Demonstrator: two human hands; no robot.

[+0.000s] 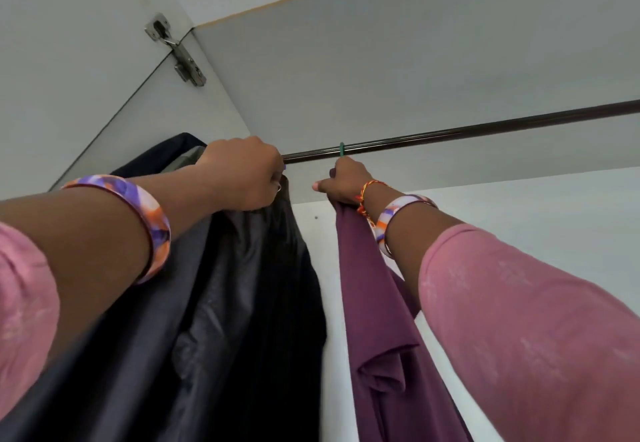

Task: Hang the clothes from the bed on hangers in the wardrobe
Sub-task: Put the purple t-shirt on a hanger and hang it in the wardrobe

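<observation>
Two arms in pink sleeves reach up into white wardrobe. Left hand [242, 174] fisted around top of dark navy shiny garment [221, 289], knuckles just under dark brown metal rail [450, 135], wrist bent, palm facing down and away. Right hand [344, 181] curled round top of maroon cloth garment [374, 320], thumb sticking out leftward, just beneath green hanger hook [342, 149] looped over rail. Both garments hang straight down, navy left of maroon, narrow gap between. Patterned purple-orange bangle [152, 223] on left forearm. Steel door hinge [176, 50] at upper left.
</observation>
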